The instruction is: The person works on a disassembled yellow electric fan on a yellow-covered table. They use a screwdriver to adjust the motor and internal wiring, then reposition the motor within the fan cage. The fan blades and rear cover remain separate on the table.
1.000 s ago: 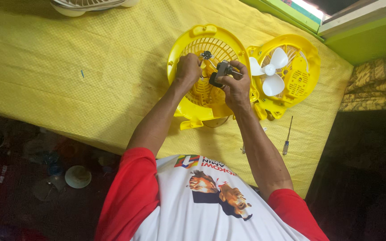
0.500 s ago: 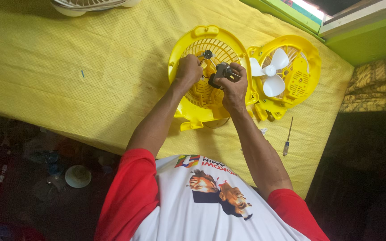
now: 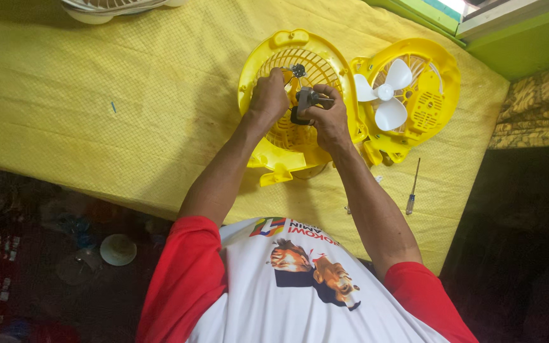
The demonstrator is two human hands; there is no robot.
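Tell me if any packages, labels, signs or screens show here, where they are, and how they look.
No packages, signs or screens show.
Printed picture: on the chest of the person's white, red-sleeved shirt, dark and orange, irregular in shape.
Small striped emblem: beside the picture near the collar, red, yellow and green.

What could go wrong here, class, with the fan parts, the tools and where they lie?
1. The motor, held in the right hand above the grille, could slip and crack the thin plastic ribs.
2. The screwdriver lies loose near the table edge and might roll off.
3. The left hand works tight against the grille, so its fingers might get pinched or scraped.
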